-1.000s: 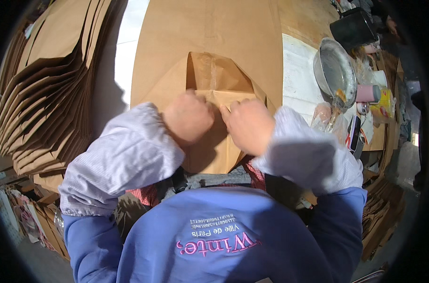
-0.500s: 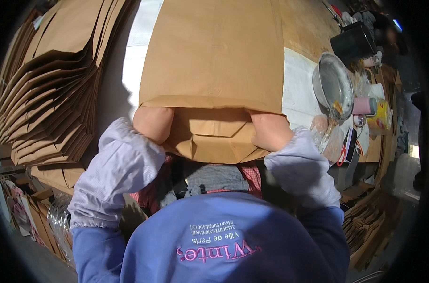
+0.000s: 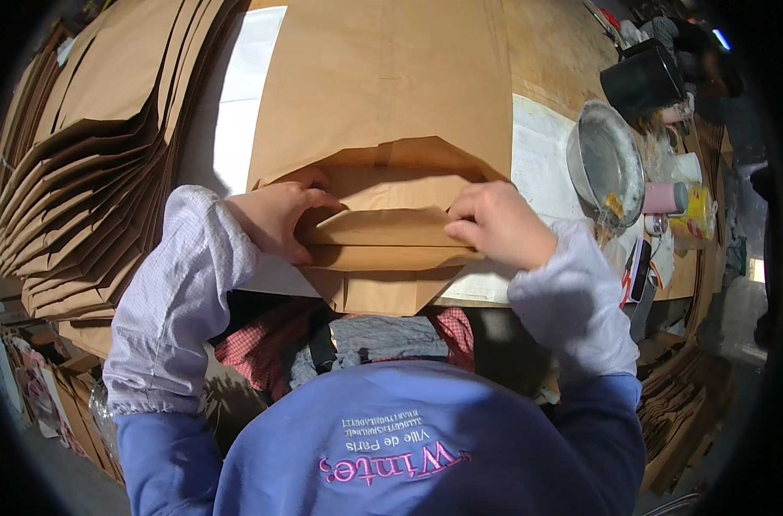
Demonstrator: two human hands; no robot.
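A large brown paper bag [image 3: 383, 95] lies flat on the table in front of me, its near end spread open into a wide mouth with folded flaps. My left hand [image 3: 278, 217] grips the left corner of that end, thumb toward the inner fold and some fingertips hidden in the paper. At the opposite corner, my right hand [image 3: 503, 225] pinches the edge of an inner flap between thumb and curled fingers. One pointed flap [image 3: 381, 294] hangs over the table's near edge toward my lap.
Stacked folded brown paper bags [image 3: 90, 198] fan out at the left. On the right stand a metal basin [image 3: 602, 163], a black container [image 3: 643, 82], a pink cup [image 3: 664, 198] and a yellow package [image 3: 694, 215]. Red-handled scissors [image 3: 625, 284] lie near the right edge.
Both hands have come out from deep inside the bag's mouth to its corners. The mouth gapes wider, and a flap has folded down toward me.
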